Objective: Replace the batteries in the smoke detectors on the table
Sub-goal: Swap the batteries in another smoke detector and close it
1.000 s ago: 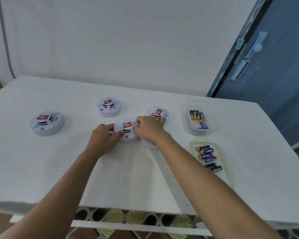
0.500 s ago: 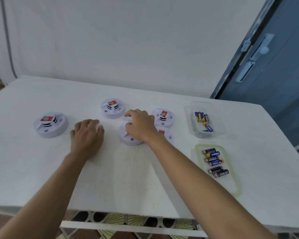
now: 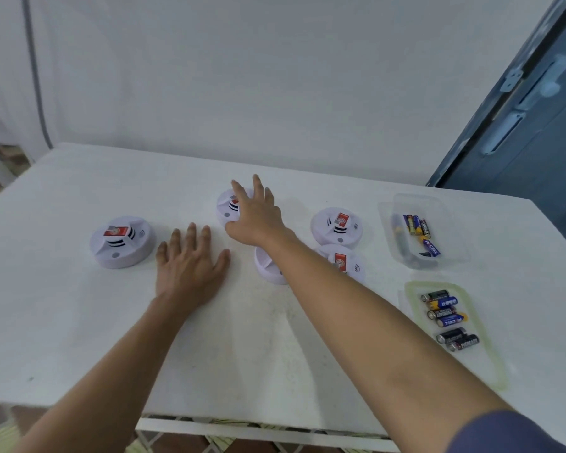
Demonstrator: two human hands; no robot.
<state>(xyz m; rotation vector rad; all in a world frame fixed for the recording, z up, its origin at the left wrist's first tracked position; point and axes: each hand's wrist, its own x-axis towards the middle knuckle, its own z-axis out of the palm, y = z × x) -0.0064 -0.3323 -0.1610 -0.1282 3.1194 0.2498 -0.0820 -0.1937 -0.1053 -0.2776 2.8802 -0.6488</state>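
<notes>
Right hand (image 3: 257, 214), fingers spread and gripping nothing, is hovering over the far smoke detector (image 3: 224, 204), which is lying flat, red label upward. Left hand (image 3: 190, 266) is lying palm-down, fingers straight, on the desk (image 3: 79, 322) just left of it.

My left hand (image 3: 190, 266) lies flat on the white table (image 3: 79, 338), fingers straight, just right of the leftmost smoke detector (image 3: 121, 241). My right hand (image 3: 257, 214) spreads over the far smoke detector (image 3: 226, 204), fingers straight, thumb at its near edge. My forearm crosses the middle detector (image 3: 268, 268). To its right sit the rear right detector (image 3: 337, 227) and the front right detector (image 3: 345, 263), red labels up. Further right, a clear tub (image 3: 451, 223) holds loose batteries (image 3: 419, 228), and a shallow tray (image 3: 481, 371) holds more batteries (image 3: 448, 317).
</notes>
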